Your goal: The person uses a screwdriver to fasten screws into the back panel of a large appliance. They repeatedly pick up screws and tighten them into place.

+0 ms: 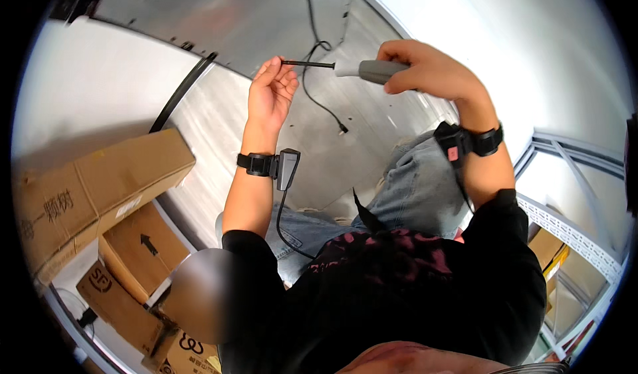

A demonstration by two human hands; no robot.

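Observation:
My right hand (428, 72) is wrapped around the grey handle of an electric screwdriver (375, 71), which lies nearly level in front of me. From its light grey nose a long black bit (309, 64) points left. At the bit's far end, the thumb and fingertips of my left hand (271, 93) are pinched together on the tip. Whether a small screw is also between those fingers cannot be made out. Just beyond both hands stands a large grey metal panel (226, 22), like the side of a cabinet.
A black cable (319, 101) hangs down the panel, its plug on the grey floor (319, 168). Cardboard boxes (100, 188) are stacked at the left. A black tube (179, 95) leans near them. At the right, a metal shelf (578, 231) stands by the white wall (531, 55).

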